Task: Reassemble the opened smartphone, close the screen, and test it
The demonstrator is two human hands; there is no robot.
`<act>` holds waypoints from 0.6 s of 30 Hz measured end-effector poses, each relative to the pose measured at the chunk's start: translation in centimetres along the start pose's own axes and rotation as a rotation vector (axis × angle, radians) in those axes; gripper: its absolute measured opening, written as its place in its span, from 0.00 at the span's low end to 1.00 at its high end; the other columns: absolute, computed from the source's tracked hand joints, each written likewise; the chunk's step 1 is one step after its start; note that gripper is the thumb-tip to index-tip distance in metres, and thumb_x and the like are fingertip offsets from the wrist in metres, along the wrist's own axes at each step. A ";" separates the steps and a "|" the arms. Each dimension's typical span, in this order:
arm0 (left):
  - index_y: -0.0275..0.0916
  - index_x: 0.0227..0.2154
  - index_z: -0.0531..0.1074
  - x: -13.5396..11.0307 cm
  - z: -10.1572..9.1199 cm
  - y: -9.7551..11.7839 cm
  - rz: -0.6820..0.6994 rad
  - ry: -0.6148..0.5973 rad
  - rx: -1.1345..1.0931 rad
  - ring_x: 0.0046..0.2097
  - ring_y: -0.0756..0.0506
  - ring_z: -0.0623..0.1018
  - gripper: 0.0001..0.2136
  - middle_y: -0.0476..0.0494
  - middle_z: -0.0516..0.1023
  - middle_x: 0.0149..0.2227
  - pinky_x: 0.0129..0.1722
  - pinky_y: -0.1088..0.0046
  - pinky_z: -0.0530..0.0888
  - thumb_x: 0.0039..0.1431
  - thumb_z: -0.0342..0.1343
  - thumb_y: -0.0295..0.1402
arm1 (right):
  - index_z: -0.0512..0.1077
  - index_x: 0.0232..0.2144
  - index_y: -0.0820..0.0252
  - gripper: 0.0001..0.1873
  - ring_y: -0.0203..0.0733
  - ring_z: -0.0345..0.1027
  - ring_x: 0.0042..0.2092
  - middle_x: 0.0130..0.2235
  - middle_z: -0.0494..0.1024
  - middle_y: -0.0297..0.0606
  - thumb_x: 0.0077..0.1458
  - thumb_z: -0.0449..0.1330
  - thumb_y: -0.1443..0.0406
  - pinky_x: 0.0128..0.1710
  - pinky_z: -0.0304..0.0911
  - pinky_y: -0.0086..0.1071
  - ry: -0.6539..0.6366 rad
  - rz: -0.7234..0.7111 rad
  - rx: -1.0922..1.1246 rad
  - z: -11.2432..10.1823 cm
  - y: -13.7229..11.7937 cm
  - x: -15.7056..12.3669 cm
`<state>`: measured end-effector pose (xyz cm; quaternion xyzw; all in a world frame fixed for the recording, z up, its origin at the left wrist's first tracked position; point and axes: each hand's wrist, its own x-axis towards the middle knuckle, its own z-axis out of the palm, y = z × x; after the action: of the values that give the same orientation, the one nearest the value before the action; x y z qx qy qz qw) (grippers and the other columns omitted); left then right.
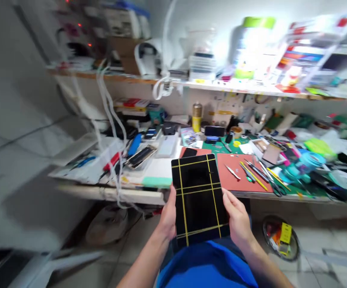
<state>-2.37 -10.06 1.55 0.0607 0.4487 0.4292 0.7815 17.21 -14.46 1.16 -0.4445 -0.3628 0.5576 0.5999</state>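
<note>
Fingers [172, 197] of the left hand [169, 218] and right hand [238, 220] held a black panel [199, 210] (yellow lines [183, 200] crossed it) between them, by opposite side edges.

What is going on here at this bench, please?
A person holds a black panel with yellow lines across it, the left hand on one side edge and the right hand on the other. It is held at the front of the workbench, where small tools lie on a reddish mat.
</note>
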 end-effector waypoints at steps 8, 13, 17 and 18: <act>0.52 0.56 0.81 3.9 2.9 -5.3 0.042 0.027 0.518 0.65 0.31 0.76 0.28 0.46 0.86 0.53 0.65 0.50 0.76 0.55 0.66 0.58 | 0.77 0.58 0.44 0.21 0.56 0.78 0.55 0.54 0.83 0.43 0.71 0.56 0.48 0.54 0.75 0.52 0.332 -0.242 0.050 -10.0 -2.6 1.7; 0.50 0.47 0.85 7.1 6.4 -7.9 0.044 -0.096 0.730 0.75 0.31 0.62 0.27 0.45 0.84 0.56 0.75 0.55 0.62 0.50 0.69 0.60 | 0.80 0.52 0.47 0.18 0.58 0.75 0.57 0.53 0.83 0.43 0.72 0.54 0.52 0.55 0.73 0.52 0.531 -0.316 -0.129 -15.8 -5.1 4.5; 0.45 0.40 0.87 7.9 11.8 -9.8 -0.134 -0.139 0.768 0.73 0.25 0.65 0.36 0.40 0.84 0.56 0.75 0.53 0.60 0.40 0.67 0.70 | 0.80 0.48 0.45 0.18 0.56 0.78 0.51 0.50 0.84 0.42 0.73 0.50 0.55 0.48 0.73 0.49 0.674 -0.316 -0.230 -19.4 -7.8 3.4; 0.44 0.40 0.87 7.9 13.2 -10.3 -0.174 -0.142 0.780 0.73 0.24 0.65 0.37 0.39 0.84 0.57 0.75 0.51 0.60 0.39 0.68 0.71 | 0.79 0.50 0.45 0.18 0.55 0.78 0.50 0.50 0.83 0.41 0.74 0.50 0.56 0.49 0.73 0.49 0.672 -0.321 -0.279 -20.4 -9.1 2.9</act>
<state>15.75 -6.89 -0.70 0.3440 0.5262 0.1539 0.7623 39.65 -14.05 2.60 -0.6169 -0.2833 0.2255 0.6987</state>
